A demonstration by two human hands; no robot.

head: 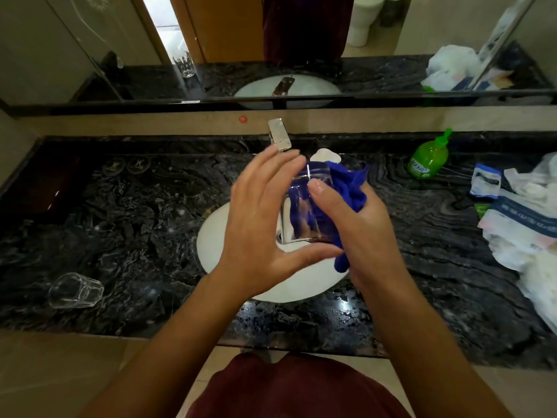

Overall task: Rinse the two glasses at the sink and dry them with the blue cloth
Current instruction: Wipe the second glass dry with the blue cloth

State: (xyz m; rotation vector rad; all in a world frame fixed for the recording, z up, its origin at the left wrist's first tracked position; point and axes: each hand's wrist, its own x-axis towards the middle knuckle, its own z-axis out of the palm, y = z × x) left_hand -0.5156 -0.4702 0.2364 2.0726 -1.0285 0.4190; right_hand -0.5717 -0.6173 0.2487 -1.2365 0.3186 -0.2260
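A dark marbled tabletop (126,224) runs from wall to wall, wet and shiny near the front edge. Behind it is a beige ledge (150,123), then a wide mirror (301,40). The floor (60,378) below is pale beige.

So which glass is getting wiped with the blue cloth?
The glass held over the sink, between both hands, with the blue cloth against it. The other glass sits untouched on the counter at the left.
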